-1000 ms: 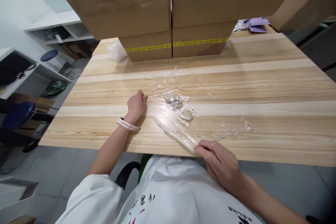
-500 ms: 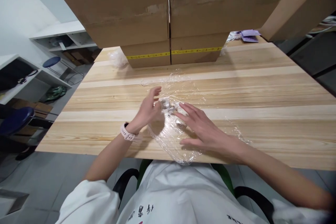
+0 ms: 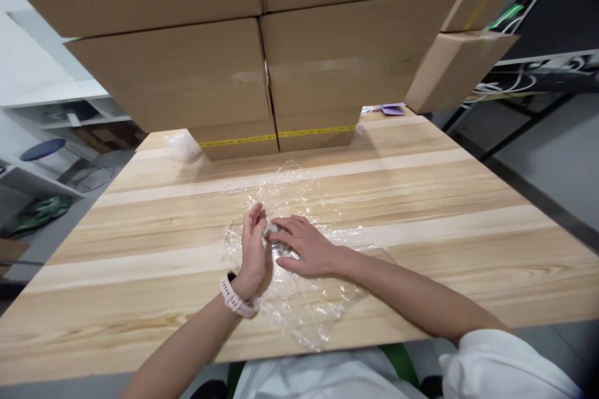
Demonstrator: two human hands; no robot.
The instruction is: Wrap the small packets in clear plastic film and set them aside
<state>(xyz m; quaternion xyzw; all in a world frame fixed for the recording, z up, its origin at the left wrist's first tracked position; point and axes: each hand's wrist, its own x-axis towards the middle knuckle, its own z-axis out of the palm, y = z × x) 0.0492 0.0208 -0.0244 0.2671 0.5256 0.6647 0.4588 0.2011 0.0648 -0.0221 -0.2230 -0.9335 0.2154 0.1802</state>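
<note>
Pale wood with light and dark stripes makes up the table (image 3: 421, 243), and big brown boxes (image 3: 206, 75) stand in a stack at its far side. Yellow tape (image 3: 243, 139) runs along the low part of the stack. A thin, clear sheet (image 3: 304, 308) lies flat and wrinkly on the wood, in front of the boxes, and it shines in many spots. Some small, shiny bits (image 3: 272, 232) are on the sheet, in between the two hands, and the fingers hide part of them. The left hand (image 3: 254, 246) stands on its side, just left of the bits, with its grip open and its fingers a little bent. A pale pink band (image 3: 236, 299) is around that wrist. The right hand (image 3: 304, 246) is palm down over the bits, its grip open too and its fingers spread apart. How much each hand touches the bits is too hard to tell. Near the left end of the boxes sits a crumpled clear bag (image 3: 181, 146). Something purple (image 3: 392, 110) is at the back of the table, to the right of the stack. Off to the left are a round blue stool (image 3: 43, 149) and a white shelf (image 3: 56, 95).
</note>
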